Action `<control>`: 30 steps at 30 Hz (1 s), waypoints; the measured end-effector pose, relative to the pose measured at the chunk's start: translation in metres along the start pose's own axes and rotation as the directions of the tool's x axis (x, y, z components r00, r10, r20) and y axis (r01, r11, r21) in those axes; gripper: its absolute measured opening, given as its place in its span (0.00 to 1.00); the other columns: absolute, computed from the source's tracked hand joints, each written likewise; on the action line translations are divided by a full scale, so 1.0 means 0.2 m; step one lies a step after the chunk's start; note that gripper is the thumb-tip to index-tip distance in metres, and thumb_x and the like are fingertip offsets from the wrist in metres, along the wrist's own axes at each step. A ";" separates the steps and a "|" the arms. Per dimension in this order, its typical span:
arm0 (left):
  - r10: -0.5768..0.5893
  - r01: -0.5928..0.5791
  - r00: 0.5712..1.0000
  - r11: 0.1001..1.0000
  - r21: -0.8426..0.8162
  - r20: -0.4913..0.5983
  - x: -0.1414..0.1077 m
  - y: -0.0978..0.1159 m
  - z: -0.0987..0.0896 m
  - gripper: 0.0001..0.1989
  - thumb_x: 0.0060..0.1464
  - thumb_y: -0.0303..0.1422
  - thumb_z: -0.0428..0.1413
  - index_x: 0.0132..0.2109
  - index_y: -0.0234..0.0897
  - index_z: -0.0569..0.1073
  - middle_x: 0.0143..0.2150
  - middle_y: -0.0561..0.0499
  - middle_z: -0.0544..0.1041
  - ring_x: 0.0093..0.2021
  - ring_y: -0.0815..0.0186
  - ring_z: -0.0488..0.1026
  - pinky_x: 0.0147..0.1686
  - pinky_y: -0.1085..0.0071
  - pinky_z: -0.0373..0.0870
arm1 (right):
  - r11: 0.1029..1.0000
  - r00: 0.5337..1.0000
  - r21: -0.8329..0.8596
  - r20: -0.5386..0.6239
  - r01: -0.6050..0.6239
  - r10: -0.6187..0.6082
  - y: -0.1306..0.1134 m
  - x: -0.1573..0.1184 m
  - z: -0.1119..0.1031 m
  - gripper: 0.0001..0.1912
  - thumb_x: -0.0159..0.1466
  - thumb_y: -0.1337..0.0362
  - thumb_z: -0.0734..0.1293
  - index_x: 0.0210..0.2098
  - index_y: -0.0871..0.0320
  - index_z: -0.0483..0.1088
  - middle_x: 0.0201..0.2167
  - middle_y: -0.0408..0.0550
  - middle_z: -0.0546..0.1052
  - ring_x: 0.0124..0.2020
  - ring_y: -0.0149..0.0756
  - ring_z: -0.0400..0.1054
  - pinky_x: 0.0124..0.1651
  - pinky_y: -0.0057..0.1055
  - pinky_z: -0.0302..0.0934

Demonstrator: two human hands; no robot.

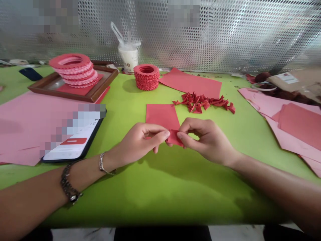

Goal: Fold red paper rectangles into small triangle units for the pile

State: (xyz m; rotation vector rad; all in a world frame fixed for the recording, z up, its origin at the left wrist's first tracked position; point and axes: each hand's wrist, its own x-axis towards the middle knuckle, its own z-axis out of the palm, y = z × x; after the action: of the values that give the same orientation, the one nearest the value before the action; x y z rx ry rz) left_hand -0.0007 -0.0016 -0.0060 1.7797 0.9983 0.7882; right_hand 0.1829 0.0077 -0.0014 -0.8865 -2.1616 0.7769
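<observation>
A small piece of red paper [175, 138] is pinched between my two hands above the green table. My left hand [140, 140] grips its left edge with thumb and forefinger. On the opposite edge, the thumb and fingers of my right hand [207, 140] are closed. Just behind them lies a flat red paper sheet [162, 113], partly covered by my fingers. Farther back and to the right is a loose pile of small folded red paper triangles [197, 102].
A ring-shaped red paper stack [146, 82] stands behind. Pink paper rings [75, 70] rest in a wooden frame [91, 97]. Around are a phone [75, 144], a white cup [128, 55], a large red sheet [193, 82] and pink sheets [276, 129]. Perforated metal closes the back.
</observation>
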 end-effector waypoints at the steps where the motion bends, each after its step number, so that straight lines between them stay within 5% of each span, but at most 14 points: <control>1: 0.002 -0.002 1.000 1.000 -0.008 0.014 0.00 0.00 0.00 0.10 0.52 0.31 0.49 0.28 0.35 0.73 0.22 0.57 0.71 0.19 0.77 0.63 0.21 0.82 0.63 | 1.000 1.000 -0.023 0.000 0.004 -0.004 0.00 0.00 0.00 0.08 0.57 0.68 0.61 0.23 0.64 0.65 0.19 0.43 0.68 0.20 0.23 0.60 0.22 0.20 0.54; 4: 0.004 -0.003 0.999 1.000 -0.016 0.049 0.00 -0.01 0.00 0.09 0.52 0.32 0.50 0.31 0.36 0.74 0.28 0.55 0.75 0.19 0.77 0.63 0.19 0.82 0.62 | 0.997 1.000 -0.082 -0.007 0.015 -0.016 0.00 0.00 0.01 0.08 0.57 0.68 0.61 0.23 0.63 0.66 0.18 0.42 0.69 0.19 0.22 0.59 0.22 0.20 0.53; 16: 0.039 -0.044 0.997 0.995 0.089 0.060 0.01 -0.01 0.01 0.12 0.53 0.31 0.48 0.26 0.35 0.72 0.22 0.56 0.73 0.19 0.77 0.64 0.20 0.81 0.63 | 0.989 0.997 -0.126 -0.007 0.076 -0.077 -0.01 0.00 0.01 0.08 0.58 0.68 0.62 0.23 0.62 0.66 0.18 0.41 0.70 0.18 0.21 0.58 0.21 0.20 0.52; 19: 0.060 -0.063 0.998 0.993 0.097 0.031 0.00 0.00 0.01 0.11 0.53 0.31 0.49 0.25 0.35 0.71 0.23 0.56 0.73 0.19 0.77 0.63 0.19 0.82 0.62 | 0.998 0.999 -0.034 -0.021 0.047 -0.048 0.00 0.00 0.00 0.07 0.58 0.67 0.62 0.24 0.62 0.65 0.18 0.41 0.68 0.19 0.22 0.60 0.21 0.19 0.54; 23: 0.059 -0.060 0.998 0.993 0.106 0.016 0.01 0.00 0.01 0.10 0.53 0.31 0.49 0.27 0.36 0.72 0.24 0.56 0.74 0.18 0.77 0.63 0.18 0.83 0.60 | 0.982 0.993 0.187 0.101 0.035 -0.055 0.03 0.01 -0.03 0.06 0.59 0.67 0.61 0.27 0.63 0.62 0.19 0.41 0.68 0.19 0.22 0.63 0.21 0.18 0.58; 30: 0.102 -0.088 0.993 0.975 0.203 -0.055 0.00 0.01 -0.01 0.10 0.51 0.31 0.50 0.27 0.36 0.73 0.23 0.55 0.74 0.18 0.75 0.64 0.18 0.81 0.60 | 0.976 0.988 0.217 0.143 0.020 -0.052 0.03 0.01 -0.05 0.04 0.58 0.69 0.62 0.29 0.62 0.61 0.23 0.41 0.67 0.23 0.23 0.65 0.27 0.20 0.60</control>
State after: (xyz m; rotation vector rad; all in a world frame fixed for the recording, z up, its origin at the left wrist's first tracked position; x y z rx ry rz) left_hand -0.0023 -0.0016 -0.0028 1.9982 1.0732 0.8333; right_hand 0.1923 0.0159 0.0011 -0.6947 -2.1622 1.0650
